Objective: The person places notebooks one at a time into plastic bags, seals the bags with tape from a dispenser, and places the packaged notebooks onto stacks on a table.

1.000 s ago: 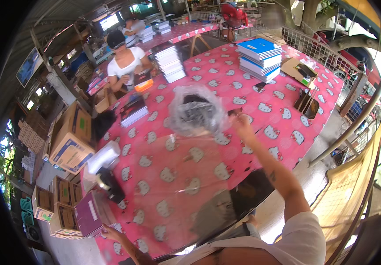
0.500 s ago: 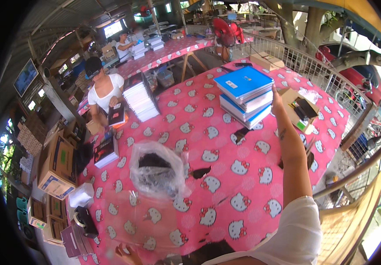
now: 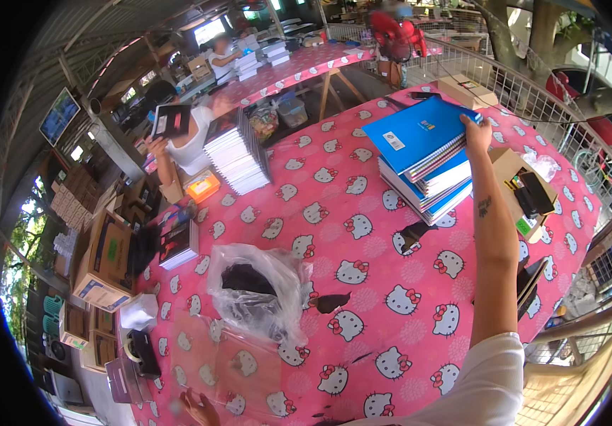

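My right arm reaches far forward, and my right hand grips the right edge of several blue spiral notebooks at the top of a stack. These upper notebooks sit askew and tilted over the lower notebooks, which show white page edges and blue covers. Near the lower edge is my left hand, its fingers apart and holding nothing visible. It is beside a flat, clear plastic sheet or bag on the pink table cover. A crumpled clear plastic bag with something dark inside lies mid-table.
Across the table at the left, a person holds up a dark-covered notebook beside a tall notebook stack. Cartons stand along the left. An open cardboard box with dark items lies right of my stack.
My right hand has closed on the upper blue notebooks, which are now shifted and tilted on the stack. The person opposite has raised a dark notebook. The whole view has shifted slightly.
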A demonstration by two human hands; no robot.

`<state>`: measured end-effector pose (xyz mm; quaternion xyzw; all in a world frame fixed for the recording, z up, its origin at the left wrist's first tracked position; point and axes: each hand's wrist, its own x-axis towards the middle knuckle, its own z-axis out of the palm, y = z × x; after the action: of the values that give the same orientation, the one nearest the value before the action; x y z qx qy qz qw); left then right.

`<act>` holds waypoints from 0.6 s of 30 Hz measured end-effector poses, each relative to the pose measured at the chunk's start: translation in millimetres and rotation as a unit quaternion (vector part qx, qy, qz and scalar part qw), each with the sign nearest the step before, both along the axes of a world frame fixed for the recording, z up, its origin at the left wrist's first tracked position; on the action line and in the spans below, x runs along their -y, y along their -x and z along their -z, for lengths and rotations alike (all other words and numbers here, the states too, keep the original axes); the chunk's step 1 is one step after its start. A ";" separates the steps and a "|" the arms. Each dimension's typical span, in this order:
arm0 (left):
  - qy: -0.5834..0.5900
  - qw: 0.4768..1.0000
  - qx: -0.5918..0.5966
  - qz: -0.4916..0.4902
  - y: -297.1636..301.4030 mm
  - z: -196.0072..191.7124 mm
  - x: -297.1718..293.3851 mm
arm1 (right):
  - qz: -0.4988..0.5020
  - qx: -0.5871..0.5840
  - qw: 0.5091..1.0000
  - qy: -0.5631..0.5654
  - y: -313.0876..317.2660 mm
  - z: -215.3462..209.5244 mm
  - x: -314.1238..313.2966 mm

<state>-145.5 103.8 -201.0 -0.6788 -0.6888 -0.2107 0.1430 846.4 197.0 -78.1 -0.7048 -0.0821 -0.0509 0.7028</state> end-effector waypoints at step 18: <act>0.117 0.718 0.556 0.402 -80.3 -168.6 -3.7 | -0.659 0.198 0.720 -0.086 579.3 -184.0 142.5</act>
<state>-65.2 107.5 -32.4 -0.6636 -0.3258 -0.5059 -0.4445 267.2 54.4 105.9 -0.3824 -0.6590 0.2799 0.5841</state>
